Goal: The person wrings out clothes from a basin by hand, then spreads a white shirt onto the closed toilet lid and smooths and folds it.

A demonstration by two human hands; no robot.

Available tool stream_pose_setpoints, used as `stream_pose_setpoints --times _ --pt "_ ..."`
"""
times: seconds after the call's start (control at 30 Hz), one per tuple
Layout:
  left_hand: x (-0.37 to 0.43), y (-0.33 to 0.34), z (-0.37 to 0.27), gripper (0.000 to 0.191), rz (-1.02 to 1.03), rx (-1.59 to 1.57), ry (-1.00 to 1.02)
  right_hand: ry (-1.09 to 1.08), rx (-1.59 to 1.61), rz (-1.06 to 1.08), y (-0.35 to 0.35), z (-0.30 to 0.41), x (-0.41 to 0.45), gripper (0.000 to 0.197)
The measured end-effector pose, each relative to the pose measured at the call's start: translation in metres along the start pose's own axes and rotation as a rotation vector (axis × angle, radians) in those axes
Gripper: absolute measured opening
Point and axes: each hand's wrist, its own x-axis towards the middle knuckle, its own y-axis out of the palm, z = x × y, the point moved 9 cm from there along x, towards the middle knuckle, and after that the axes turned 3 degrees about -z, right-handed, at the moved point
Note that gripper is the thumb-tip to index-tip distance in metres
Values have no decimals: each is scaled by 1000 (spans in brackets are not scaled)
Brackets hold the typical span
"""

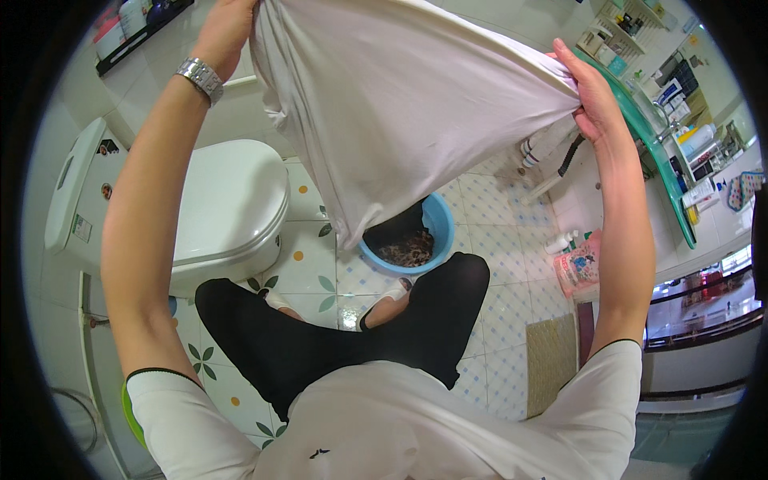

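Observation:
A wide piece of white cloth (390,108), perhaps a garment, is stretched between my hands at the top of the view. My left hand (227,33) grips its upper left edge; the fingers are partly cut off by the frame. At the right, my right hand (591,96) pinches a gathered corner, thumb raised. The cloth's lower tip dangles over the left rim of a blue plastic basin (443,225) on the floor. Inside the basin lie a black cloth (399,225) and a brown patterned cloth (408,249), partly hidden behind the white one.
A white toilet (231,201) with its lid down stands at the left. A green glass washbasin counter (651,141) holding bottles runs along the right. Below it are a pink printed bag (577,264) and a white bottle (559,242). A mat (550,366) lies on the tiled floor.

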Motion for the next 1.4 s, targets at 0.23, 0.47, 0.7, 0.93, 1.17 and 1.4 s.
stream_pose_setpoints --times 0.23,0.47,0.7,0.93,1.17,1.4 --pt "7 -4 -9 25 -21 5 26 -51 -71 211 0 8 -12 44" --pt "1 3 -8 28 30 123 69 -125 -289 8 -22 1 7 35" --pt "-11 0 7 29 33 220 55 -243 -147 -78 -24 22 25 32" --pt "-90 38 -14 32 56 43 -9 -688 -1020 -378 -60 51 49 39" --pt "-266 170 -74 24 470 149 613 -277 -199 -256 -9 5 75 31" --pt "-310 242 -44 17 556 19 616 -188 302 9 66 8 62 24"
